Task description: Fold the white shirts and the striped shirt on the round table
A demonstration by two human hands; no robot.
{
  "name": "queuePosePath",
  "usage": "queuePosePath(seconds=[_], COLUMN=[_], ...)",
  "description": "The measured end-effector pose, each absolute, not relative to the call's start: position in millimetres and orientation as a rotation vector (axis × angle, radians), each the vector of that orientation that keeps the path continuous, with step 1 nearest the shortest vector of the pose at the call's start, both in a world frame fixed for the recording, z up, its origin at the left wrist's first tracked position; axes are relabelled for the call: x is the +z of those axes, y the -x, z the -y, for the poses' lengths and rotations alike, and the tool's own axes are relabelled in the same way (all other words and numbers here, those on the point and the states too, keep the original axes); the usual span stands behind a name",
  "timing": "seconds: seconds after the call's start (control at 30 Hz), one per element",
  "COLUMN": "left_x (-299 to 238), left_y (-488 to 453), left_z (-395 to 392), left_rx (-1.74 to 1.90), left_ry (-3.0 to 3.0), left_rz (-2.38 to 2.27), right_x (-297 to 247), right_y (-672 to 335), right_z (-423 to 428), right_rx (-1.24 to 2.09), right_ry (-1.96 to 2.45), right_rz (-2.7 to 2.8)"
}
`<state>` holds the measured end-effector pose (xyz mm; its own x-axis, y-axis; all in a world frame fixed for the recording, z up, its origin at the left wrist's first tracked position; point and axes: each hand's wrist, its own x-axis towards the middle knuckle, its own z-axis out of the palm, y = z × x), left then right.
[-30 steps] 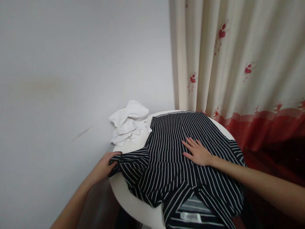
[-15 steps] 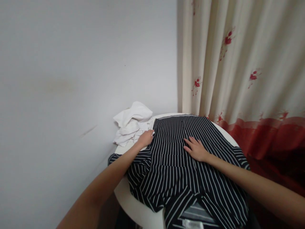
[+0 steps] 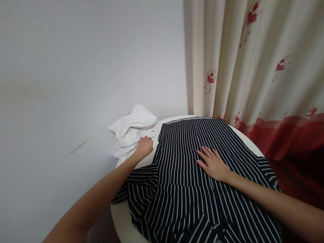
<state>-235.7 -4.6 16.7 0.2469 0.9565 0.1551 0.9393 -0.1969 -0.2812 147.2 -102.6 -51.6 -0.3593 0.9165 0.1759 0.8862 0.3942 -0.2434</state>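
Observation:
A black shirt with white stripes [image 3: 182, 172] lies spread over a round white table [image 3: 124, 216]. On the middle of the shirt my right hand [image 3: 214, 165] rests flat, its fingers spread. Left of the shirt's edge, my left hand [image 3: 145, 146] is closed, knuckles up, at the near side of a crumpled white cloth [image 3: 135, 121]. Its fingertips are hidden, so whatever they may hold does not show. One short sleeve [image 3: 143, 173] lies bunched under my left forearm; the other sleeve [image 3: 267, 167] hangs toward the right rim.
A pale wall [image 3: 76, 67] stands directly behind and left of the table, close to the white cloth. At the right hangs a cream curtain [image 3: 227, 60] with red flowers and a red lower band, near the table's far right rim.
My left hand has moved left from the shirt's edge toward the white cloth. My right hand stays flat on the shirt. The view has shifted, and the collar has slipped out of sight.

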Motion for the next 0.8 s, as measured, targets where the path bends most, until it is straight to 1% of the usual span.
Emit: queuePosePath(seconds=[0.1,0.23,0.3,0.4,0.57,0.7,0.8], left_x=[12,-7,-18,-29,-28,-27,-33], left_y=[206,145,125,119,130,127,126], left_z=[-1,-17,-28,-43,-67,-91,-107], left_rx=[0.028,-0.148,-0.153,-0.153,-0.279,-0.231,-0.224], left_ry=[2.174,2.476,2.562,2.467,2.413,2.374,2.331], left_rz=[1.724,1.570,1.720,2.034,2.004,2.142,2.189], right_x=[-51,-49,-48,-44,-39,-43,-49], right_y=[-147,-147,-148,-156,-180,-204,-218], right_z=[102,104,104,96,43,-15,-44], right_rx=[0.161,0.191,0.216,0.267,0.200,0.128,0.125], right_ry=[1.581,1.586,1.575,1.587,1.761,1.994,2.065], right_rz=[2.372,2.379,2.384,2.339,2.217,2.085,2.059])
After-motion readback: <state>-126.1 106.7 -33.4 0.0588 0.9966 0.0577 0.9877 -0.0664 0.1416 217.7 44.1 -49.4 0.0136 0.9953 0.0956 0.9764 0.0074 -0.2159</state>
